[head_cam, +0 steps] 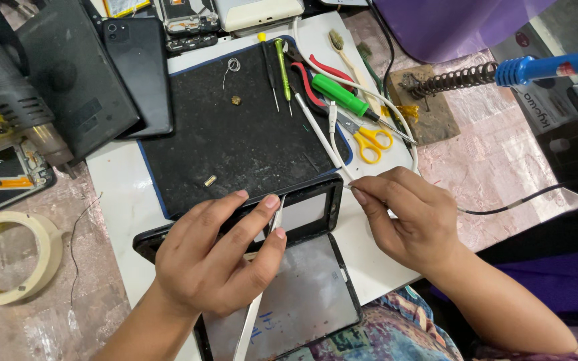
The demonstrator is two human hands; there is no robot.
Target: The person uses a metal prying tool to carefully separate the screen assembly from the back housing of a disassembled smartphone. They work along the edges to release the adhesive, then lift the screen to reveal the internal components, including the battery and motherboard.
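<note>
Under the left hand (219,257) lies the opened black-framed tablet with its grey panel (302,294), half on the white board (115,187), half over the person's lap. That hand pinches a thin white flat strip (277,212) between thumb and index finger, the other fingers curled on the frame. Just to its right, the right hand (413,224) pinches the end of a white cable (362,90) at its fingertips, close to the frame's corner. Beyond both hands sits the black rubber work mat (235,140); farther right of it, yellow-handled scissors (369,142) and a green-handled screwdriver (339,95).
</note>
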